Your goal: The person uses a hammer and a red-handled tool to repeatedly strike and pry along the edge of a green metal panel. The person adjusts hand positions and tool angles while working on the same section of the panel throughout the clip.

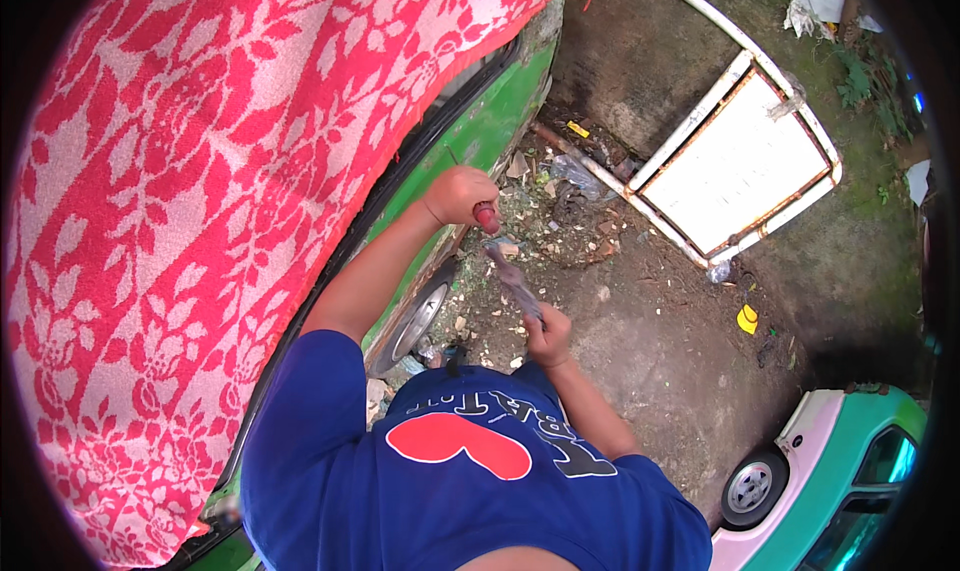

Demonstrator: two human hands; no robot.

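My left hand (462,196) is closed beside the side of a green car (505,106). A short red tool handle (487,217) sticks out of the fist, and the rest of that tool is hidden. Lower and to the right, my right hand (548,335) is closed on one end of a limp grey strip that looks like a rag (516,283). The rag's other end reaches up toward the red handle; I cannot tell whether they touch. Both hands are in front of my body, above the littered ground.
A red and pink floral blanket (190,201) covers the green car's top. Below my left forearm is its wheel (415,321). A rusty white metal frame (735,156) stands ahead on the right. Rubble and plastic scraps (575,176) litter the ground. A teal and pink car (840,471) stands lower right.
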